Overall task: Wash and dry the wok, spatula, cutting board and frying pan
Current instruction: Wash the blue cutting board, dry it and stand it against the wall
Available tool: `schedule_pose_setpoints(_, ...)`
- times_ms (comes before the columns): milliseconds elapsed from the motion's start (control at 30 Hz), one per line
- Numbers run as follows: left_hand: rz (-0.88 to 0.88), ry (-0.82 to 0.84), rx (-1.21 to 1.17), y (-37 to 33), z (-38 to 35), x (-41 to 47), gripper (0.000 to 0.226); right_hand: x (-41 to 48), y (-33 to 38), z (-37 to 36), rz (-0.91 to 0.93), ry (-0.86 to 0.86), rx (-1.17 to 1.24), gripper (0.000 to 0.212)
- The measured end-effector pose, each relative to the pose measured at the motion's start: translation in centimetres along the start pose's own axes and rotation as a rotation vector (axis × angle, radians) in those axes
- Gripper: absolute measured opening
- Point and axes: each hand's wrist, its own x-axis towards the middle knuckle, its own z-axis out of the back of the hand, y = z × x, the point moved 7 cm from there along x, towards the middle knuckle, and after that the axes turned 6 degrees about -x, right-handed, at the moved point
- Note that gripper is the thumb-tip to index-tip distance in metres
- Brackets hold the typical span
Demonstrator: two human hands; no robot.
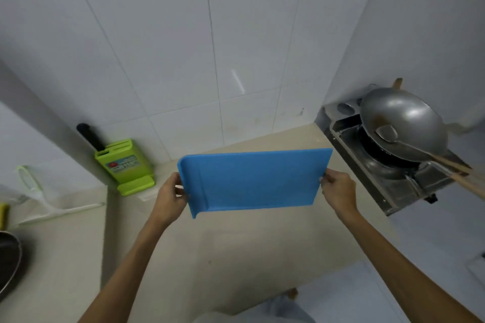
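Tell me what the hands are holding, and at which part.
Both hands hold the blue cutting board: the left hand grips its left short edge, the right hand its right short edge.

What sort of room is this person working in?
Most likely a home kitchen: a wok sits on a stove, a green knife block stands by the tiled wall, and the left hand and right hand hold a blue cutting board.

The cutting board (252, 181) was plain bright blue; the knife block (131, 168) lime green, its label (122, 163) red and teal; the knife handle (90, 136) black; the wok (409, 118) dull silver-grey; the table (236, 257) pale beige; the wall tiles (183, 47) white with thin grey lines.
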Motion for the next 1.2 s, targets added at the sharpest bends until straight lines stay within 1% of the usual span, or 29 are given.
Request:
schedule_pose_setpoints(100, 0.054, -0.13, -0.014, 0.0, -2.0, 1.4, 0.035, 6.2, 0.4, -1.1, 0.059, 0.118, -0.027, 0.043)
schedule_pose_setpoints(167, 0.093, -0.2, -0.035, -0.1, -3.4, 2.3, 0.033, 9.7, 0.4, -1.6, 0.074, 0.16, -0.016, 0.047)
schedule_pose_setpoints(267, 0.174, -0.305, -0.096, 0.1, -5.3, 3.7, 0.032, 14.2, 1.2, -2.7, 0.09, 0.245, 0.008, 0.043)
schedule_pose_setpoints(400, 0.254, -0.434, -0.055, 0.1, -6.5, 7.4, 0.035, 19.5, 3.1, -5.9, 0.061, 0.409, 0.01, 0.028)
schedule_pose_setpoints(467, 0.287, -0.46, -0.015, 0.5, -7.0, 9.6, 0.035, 21.5, 3.8, -7.7, 0.014, 0.471, 0.022, 0.025)
schedule_pose_setpoints(533, 0.304, -0.457, 0.036, 1.0, -7.2, 11.9, 0.032, 23.2, 4.2, -9.4, -0.006, 0.496, 0.032, 0.025)
schedule_pose_setpoints(667, 0.273, -0.367, 0.162, 2.5, -7.6, 16.8, 0.027, 26.5, 4.5, -12.5, -0.015, 0.501, 0.044, 0.031)
schedule_pose_setpoints(767, 0.309, -0.31, 0.209, 3.6, -7.9, 18.9, 0.025, 28.4, 4.3, -14.3, -0.029, 0.519, 0.039, 0.033)
schedule_pose_setpoints(867, 0.319, -0.273, 0.216, 4.6, -8.2, 20.5, 0.025, 29.7, 4.7, -15.5, -0.023, 0.532, 0.011, 0.04)
schedule_pose_setpoints(1033, 0.336, -0.298, 0.213, 5.9, -8.0, 22.0, 0.023, 30.6, 5.5, -17.1, -0.029, 0.538, -0.015, 0.039)
schedule_pose_setpoints(1200, 0.353, -0.248, 0.214, 7.2, -7.8, 23.2, 0.028, 31.2, 5.7, -18.6, -0.019, 0.508, -0.021, 0.04)
